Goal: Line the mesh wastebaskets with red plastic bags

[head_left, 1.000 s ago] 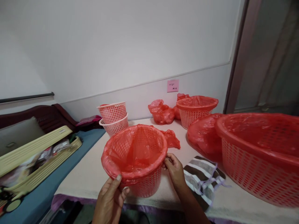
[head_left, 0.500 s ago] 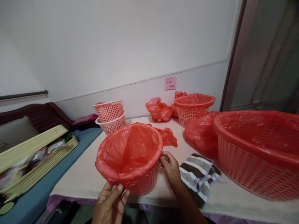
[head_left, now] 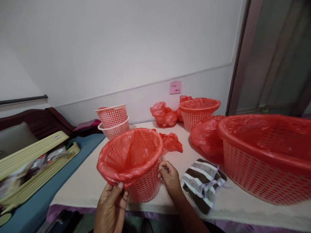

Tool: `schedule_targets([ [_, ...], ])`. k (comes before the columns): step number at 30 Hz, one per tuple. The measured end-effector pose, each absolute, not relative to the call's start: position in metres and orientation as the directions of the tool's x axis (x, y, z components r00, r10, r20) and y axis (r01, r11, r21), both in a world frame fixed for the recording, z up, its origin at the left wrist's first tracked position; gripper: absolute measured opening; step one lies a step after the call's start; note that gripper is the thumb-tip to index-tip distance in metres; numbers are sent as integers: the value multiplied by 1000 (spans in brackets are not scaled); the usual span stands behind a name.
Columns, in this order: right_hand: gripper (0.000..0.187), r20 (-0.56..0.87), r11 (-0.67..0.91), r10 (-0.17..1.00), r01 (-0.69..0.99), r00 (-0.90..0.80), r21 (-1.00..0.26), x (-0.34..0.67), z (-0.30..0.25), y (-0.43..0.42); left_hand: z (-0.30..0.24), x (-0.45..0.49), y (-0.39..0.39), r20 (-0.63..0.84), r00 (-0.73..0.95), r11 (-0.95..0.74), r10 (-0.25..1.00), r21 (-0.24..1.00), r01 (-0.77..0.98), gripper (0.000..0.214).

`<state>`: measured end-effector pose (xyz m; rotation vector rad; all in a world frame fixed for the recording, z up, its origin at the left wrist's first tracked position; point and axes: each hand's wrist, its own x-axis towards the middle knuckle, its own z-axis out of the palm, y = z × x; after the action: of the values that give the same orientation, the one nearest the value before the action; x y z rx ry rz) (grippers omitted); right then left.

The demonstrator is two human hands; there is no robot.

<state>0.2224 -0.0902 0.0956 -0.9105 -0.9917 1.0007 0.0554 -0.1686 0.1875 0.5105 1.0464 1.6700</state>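
A round plastic mesh basket (head_left: 145, 185) stands before me on the pale cloth, lined with a thin red plastic bag (head_left: 136, 152) whose edge is folded over the rim. At the front left, my left hand (head_left: 112, 204) pinches the folded bag edge between thumb and fingers. My right hand (head_left: 170, 178) is closed, its curled fingertips against the right side of the basket below the rim. Whether anything lies between those fingers is hidden. A striped cloth pouch (head_left: 204, 184) with lilac ties lies just right of my right hand.
On the right stands a large bag-lined basket (head_left: 264, 168), with a smaller lined basket (head_left: 196, 118) behind. Crumpled red bags (head_left: 165, 116) lie at the back. Two stacked pink baskets (head_left: 113, 118) stand at the left, near an open cream case (head_left: 48, 173). A pink note (head_left: 175, 87) hangs on the wall.
The basket has shifted or turned slightly to the left. My right hand has slid a little down and left along its side, while my left hand still pinches the bag edge.
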Motion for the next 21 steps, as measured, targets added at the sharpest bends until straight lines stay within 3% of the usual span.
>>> schedule_targets([
  [9,14,238,280,950,-212,201,-936,214,91,-91,174,36,-160,-12,-403,-172,915,893,-416,44],
  [15,14,231,274,950,-209,208,-939,214,87,-89,163,8,-168,-37,-514,-89,857,972,-218,53],
  [16,13,229,273,951,-210,208,-939,214,86,-88,163,4,-171,18,-577,-119,817,984,-136,52],
  [18,13,222,266,953,-216,206,-940,213,86,-86,167,-1,-179,269,-638,-257,721,960,114,41],
  [19,13,217,260,955,-221,204,-940,212,85,-86,171,-1,-182,440,-581,-341,685,898,278,33],
  [21,14,207,252,957,-231,203,-940,211,85,-85,181,2,-184,732,-260,-503,630,639,582,26],
])
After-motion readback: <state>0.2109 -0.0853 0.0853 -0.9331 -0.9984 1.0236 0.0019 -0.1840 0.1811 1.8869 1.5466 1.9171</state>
